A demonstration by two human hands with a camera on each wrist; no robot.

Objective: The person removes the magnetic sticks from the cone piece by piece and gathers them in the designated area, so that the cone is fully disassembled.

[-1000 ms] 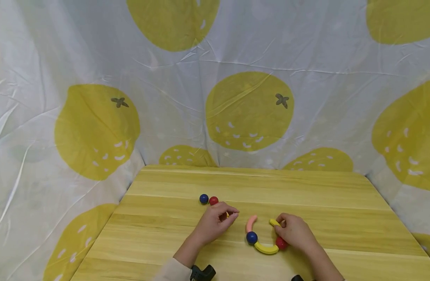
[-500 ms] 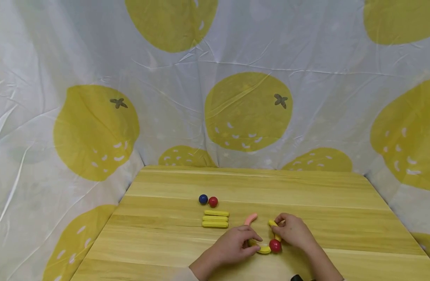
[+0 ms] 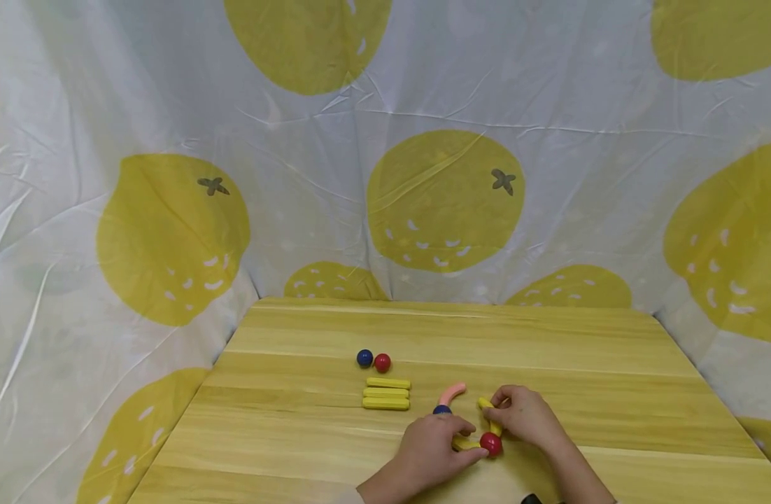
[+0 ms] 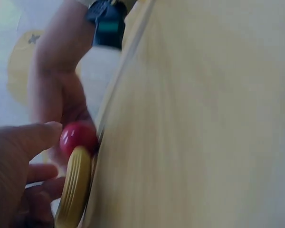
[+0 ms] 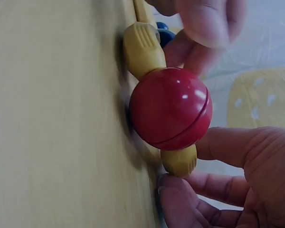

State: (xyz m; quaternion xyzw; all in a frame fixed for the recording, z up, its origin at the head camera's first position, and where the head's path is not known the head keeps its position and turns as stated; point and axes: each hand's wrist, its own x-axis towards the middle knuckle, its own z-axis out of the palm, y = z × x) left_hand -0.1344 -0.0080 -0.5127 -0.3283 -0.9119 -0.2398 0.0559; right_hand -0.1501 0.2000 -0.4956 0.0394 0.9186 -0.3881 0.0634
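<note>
A chain of curved magnetic sticks and balls lies on the table in the head view. Its pink curved stick (image 3: 451,393) meets a blue ball (image 3: 442,409), partly covered by my left hand (image 3: 428,449). From there a yellow curved stick (image 3: 466,444) leads to a red ball (image 3: 490,444). My right hand (image 3: 529,418) pinches the second yellow curved stick (image 3: 485,404), which joins the red ball's other side. In the left wrist view my left thumb reaches the red ball (image 4: 78,137), its other fingers spread beside the yellow stick (image 4: 75,187).
Left of the chain lie several straight yellow sticks (image 3: 386,394) in a row. Behind them sit a loose blue ball (image 3: 364,358) and a loose red ball (image 3: 382,362). A lemon-print cloth (image 3: 448,210) hangs around the wooden table (image 3: 285,434).
My left hand has come from beside the straight sticks rightward and nearer to me, over the chain. The red ball has shifted slightly left and nearer. My right hand keeps its pinch.
</note>
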